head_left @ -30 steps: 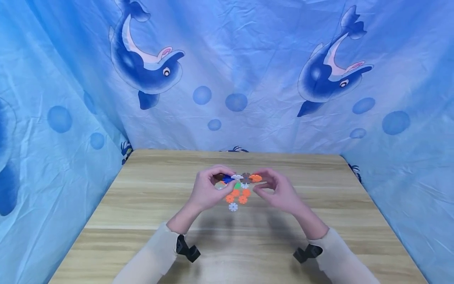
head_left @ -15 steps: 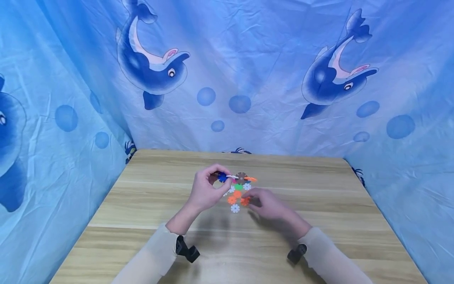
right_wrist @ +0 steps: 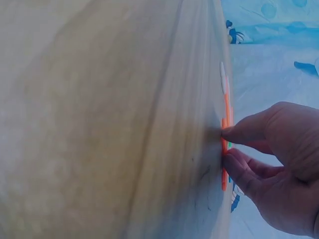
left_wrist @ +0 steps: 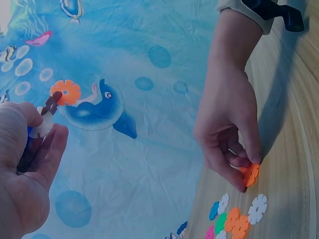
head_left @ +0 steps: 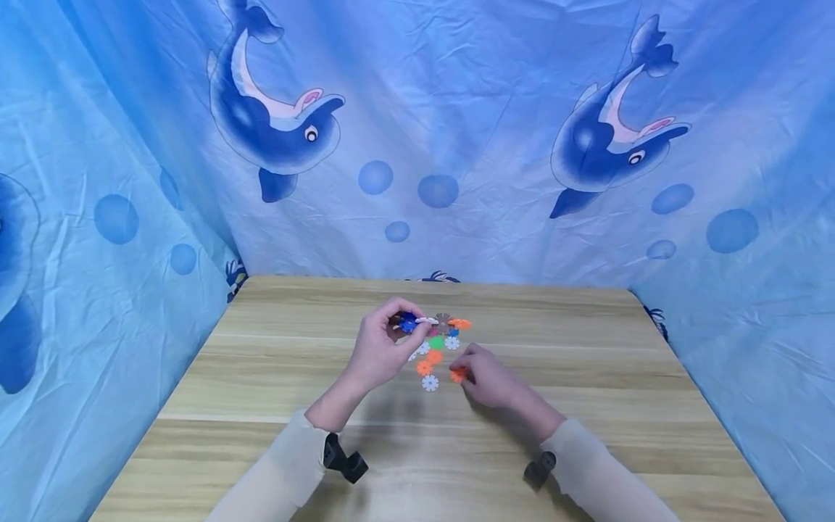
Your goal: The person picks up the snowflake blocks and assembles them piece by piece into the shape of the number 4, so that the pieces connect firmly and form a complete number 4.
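My left hand [head_left: 385,346] holds a chain of joined plastic snowflake discs above the table, its thumb and fingers pinching the white disc [left_wrist: 42,123]. Beside that one is a blue disc [head_left: 407,322], partly hidden by the fingers. Out from the white disc runs a brown disc [head_left: 443,323], with an orange disc [left_wrist: 66,93] at the chain's end. Down at the tabletop, my right hand [head_left: 488,377] grips a loose orange snowflake disc [right_wrist: 224,169] between thumb and fingertips. This disc lies flat at table level, just right of the other loose discs.
Several loose snowflake discs lie in a cluster on the wooden table [head_left: 261,406]: orange ones [head_left: 425,367], white ones [head_left: 430,383], a green one [head_left: 436,342], plus pink and blue ones under the chain. A blue dolphin-print curtain [head_left: 391,109] surrounds the table's back and sides.
My right hand has left the chain's orange end, come down to the table and taken a loose orange disc, which has shifted right, away from the cluster. The left hand stays nearly still.
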A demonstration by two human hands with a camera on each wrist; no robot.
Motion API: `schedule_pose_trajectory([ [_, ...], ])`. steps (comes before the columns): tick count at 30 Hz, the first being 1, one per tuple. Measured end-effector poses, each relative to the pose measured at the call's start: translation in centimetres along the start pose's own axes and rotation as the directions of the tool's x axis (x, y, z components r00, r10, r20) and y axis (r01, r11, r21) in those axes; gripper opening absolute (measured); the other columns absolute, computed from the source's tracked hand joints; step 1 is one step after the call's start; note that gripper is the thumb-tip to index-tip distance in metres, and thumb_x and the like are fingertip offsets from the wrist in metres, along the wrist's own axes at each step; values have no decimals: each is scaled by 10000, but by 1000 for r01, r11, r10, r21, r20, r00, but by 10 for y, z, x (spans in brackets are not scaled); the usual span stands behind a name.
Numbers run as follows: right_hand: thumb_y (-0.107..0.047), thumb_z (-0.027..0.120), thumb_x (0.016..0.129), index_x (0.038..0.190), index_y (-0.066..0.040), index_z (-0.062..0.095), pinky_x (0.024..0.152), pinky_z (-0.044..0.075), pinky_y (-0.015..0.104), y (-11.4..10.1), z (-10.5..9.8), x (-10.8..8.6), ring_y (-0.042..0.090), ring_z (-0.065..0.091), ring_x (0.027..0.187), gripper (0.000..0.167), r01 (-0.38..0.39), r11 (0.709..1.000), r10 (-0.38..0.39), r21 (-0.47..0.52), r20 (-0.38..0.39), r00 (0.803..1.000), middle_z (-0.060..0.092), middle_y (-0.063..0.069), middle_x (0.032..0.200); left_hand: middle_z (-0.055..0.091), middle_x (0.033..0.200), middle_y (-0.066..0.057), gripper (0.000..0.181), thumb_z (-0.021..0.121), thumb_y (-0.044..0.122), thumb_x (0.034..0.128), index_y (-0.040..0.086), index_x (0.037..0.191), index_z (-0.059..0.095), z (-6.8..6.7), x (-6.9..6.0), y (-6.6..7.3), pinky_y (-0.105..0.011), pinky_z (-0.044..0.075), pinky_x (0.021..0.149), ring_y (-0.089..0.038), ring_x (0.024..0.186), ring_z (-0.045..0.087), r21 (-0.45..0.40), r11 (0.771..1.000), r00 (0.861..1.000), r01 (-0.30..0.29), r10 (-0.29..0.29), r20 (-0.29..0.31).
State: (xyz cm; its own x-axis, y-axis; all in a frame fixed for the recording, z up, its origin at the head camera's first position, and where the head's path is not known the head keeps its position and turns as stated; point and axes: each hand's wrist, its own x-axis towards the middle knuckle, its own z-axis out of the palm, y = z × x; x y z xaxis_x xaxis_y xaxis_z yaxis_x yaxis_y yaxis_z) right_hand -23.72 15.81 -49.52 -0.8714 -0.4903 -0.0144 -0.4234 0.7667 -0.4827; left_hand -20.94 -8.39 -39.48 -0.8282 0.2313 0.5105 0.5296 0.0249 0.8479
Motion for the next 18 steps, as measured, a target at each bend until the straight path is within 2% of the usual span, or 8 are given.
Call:
schedule_pose_trajectory([
  [4, -12, 755, 939, 1190, -75, 780, 853, 589, 352, 2, 1, 1, 130, 602, 932, 260, -10, 1000, 10, -6, -30, 999, 672, 31, 1076, 669, 1037, -180, 82, 723, -10, 970, 17, 1037, 683, 1, 0, -1, -241, 646, 732, -135, 861, 671, -4, 1000, 1000, -12, 11, -10],
  [7, -25, 773, 929, 1141, -89, 736, 857, 574, 381, 3, 1, 0, 150, 577, 951, 225, -36, 999, 36, 4, -17, 999, 651, 22, 1049, 668, 1033, -182, 84, 724, -16, 967, 17, 1033, 683, 1, -1, -2, -242, 645, 727, -136, 857, 668, -8, 1000, 1000, -12, 12, -16],
  [9, -36, 775, 928, 1098, -128, 696, 832, 551, 357, 4, 1, -1, 149, 555, 941, 209, -57, 998, 57, 16, -3, 998, 622, 2, 1014, 670, 1030, -179, 88, 728, -18, 963, 18, 1030, 683, 1, -1, -2, -241, 644, 724, -136, 857, 667, -10, 1000, 1000, -9, 9, -18],
  [12, -25, 773, 916, 996, -155, 673, 760, 527, 300, 6, 1, -2, 127, 560, 877, 182, -48, 997, 48, 53, -4, 999, 613, -22, 939, 674, 1020, -184, 87, 730, -19, 959, 15, 1025, 685, 0, -1, -2, -247, 644, 718, -134, 851, 666, -14, 1000, 1000, -4, 3, -21],
  [15, -33, 778, 917, 934, -158, 696, 690, 533, 242, 8, -1, -3, 91, 583, 783, 150, -8, 992, 15, 123, -54, 998, 643, -45, 858, 680, 1002, -194, 88, 735, -22, 948, 8, 1014, 687, 0, -1, -2, -263, 648, 718, -129, 843, 664, -21, 1000, 999, 0, -1, -33],
  [18, -44, 782, 924, 961, -148, 719, 662, 558, 221, 9, -9, -5, 67, 609, 741, 127, 36, 978, -4, 205, -156, 988, 686, -48, 842, 685, 993, -200, 91, 738, -34, 934, 3, 1001, 689, -1, 0, -2, -265, 653, 724, -130, 844, 671, -27, 1000, 999, 4, -5, -44],
])
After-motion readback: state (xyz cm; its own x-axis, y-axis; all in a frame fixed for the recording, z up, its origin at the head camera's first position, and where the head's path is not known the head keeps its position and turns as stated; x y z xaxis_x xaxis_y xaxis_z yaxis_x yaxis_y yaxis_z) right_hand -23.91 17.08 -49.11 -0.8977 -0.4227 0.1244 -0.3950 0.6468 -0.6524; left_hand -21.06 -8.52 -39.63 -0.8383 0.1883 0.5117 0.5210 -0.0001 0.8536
